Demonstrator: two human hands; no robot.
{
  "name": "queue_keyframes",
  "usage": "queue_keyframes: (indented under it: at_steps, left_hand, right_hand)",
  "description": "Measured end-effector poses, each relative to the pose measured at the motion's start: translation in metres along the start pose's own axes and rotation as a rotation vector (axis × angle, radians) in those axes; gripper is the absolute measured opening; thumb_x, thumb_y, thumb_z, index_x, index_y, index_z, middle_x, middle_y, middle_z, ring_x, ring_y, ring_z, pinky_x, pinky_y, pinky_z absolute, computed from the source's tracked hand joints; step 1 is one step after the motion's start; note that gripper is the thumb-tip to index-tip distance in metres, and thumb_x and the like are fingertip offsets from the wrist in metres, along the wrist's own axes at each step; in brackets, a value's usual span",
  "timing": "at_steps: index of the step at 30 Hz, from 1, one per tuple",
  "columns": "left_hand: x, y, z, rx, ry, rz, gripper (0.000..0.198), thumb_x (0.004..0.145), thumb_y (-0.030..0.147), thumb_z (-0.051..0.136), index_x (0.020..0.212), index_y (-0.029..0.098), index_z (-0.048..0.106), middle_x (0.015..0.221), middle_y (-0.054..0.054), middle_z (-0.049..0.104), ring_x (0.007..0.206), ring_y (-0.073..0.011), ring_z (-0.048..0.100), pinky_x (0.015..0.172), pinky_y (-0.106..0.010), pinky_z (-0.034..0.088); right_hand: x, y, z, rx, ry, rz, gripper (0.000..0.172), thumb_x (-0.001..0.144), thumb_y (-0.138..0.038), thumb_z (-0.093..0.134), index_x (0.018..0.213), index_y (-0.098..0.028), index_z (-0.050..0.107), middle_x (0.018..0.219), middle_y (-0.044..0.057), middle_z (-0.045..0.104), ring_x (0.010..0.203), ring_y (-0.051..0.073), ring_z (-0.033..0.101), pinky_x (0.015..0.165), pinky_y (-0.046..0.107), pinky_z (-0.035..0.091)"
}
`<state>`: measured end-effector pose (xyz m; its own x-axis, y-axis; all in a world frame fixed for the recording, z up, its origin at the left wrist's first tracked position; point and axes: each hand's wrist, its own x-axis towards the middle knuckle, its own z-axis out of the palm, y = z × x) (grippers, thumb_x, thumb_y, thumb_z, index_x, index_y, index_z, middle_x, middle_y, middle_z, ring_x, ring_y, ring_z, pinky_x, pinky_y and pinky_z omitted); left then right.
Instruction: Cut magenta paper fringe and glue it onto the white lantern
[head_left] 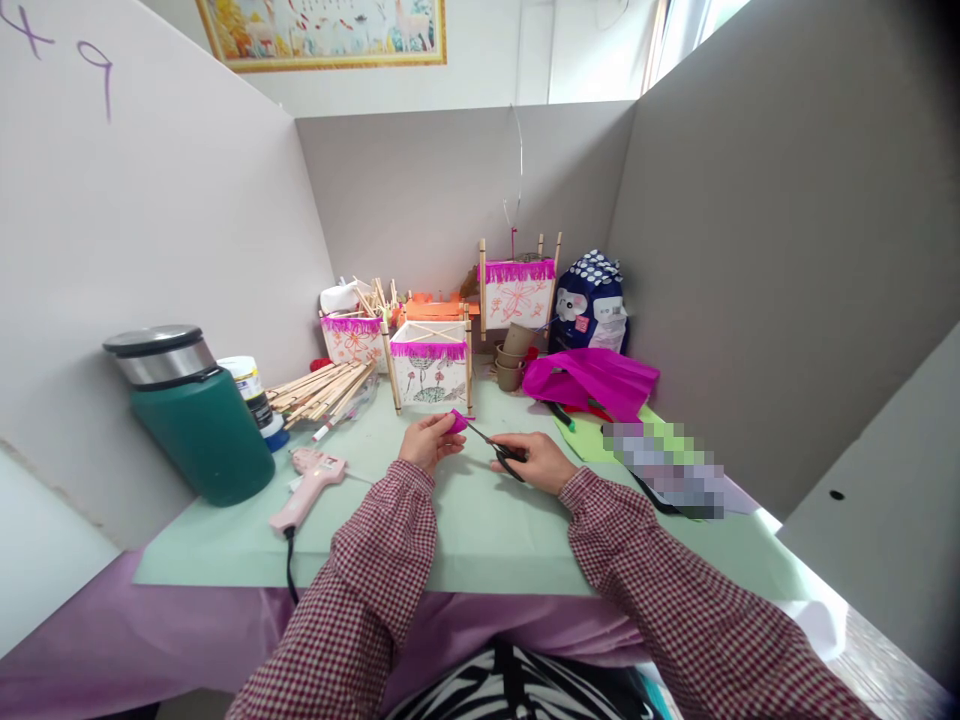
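My left hand (427,441) pinches a small piece of magenta paper (457,422) above the middle of the table. In my right hand (541,461) is a pair of scissors (509,456) with black handles, the blades pointing left and reaching the paper's edge. Whether the blades are apart is too small to tell. Just behind my hands stands a square lantern (429,375) of wooden sticks and white drawn-on panels, with a magenta fringe along its top. A larger sheet of magenta paper (600,380) lies crumpled to the right.
A pink glue gun (309,488) and a green tumbler (201,430) stand or lie at left, near bundled wooden sticks (322,393). Behind are another fringed lantern (517,300), brown cups (510,370) and a dark blue bag (590,305). Grey partitions (465,190) enclose the table.
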<state>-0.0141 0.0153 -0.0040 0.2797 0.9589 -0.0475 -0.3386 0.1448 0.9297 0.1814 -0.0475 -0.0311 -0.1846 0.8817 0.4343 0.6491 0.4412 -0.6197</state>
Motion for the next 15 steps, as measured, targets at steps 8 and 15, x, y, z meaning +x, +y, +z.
queue_keyframes:
  at_steps: [8, 15]
  left_hand:
    - [-0.0002, 0.0003, 0.0, 0.005, 0.001, 0.001, 0.018, 0.069, 0.022, 0.07, 0.079, 0.01, 0.062, 0.076, -0.009, 0.067, 0.052, -0.0113, 0.061, 0.052, -0.025, 0.052]
    - [-0.001, 0.0006, 0.0001, 0.006, -0.004, 0.002, 0.016, 0.071, 0.022, 0.069, 0.078, 0.009, 0.063, 0.074, -0.007, 0.066, 0.052, -0.0108, 0.06, 0.052, -0.025, 0.052]
  right_hand:
    - [-0.0003, 0.0012, -0.0003, -0.01, -0.002, -0.002, 0.043, 0.072, -0.043, 0.064, 0.105, -0.017, 0.068, 0.071, 0.002, 0.065, 0.058, 0.011, 0.051, 0.056, 0.023, 0.04]
    - [0.0002, 0.0033, 0.0, -0.028, 0.01, -0.011, 0.042, 0.072, -0.043, 0.064, 0.105, -0.017, 0.068, 0.068, 0.001, 0.064, 0.057, 0.011, 0.05, 0.055, 0.023, 0.04]
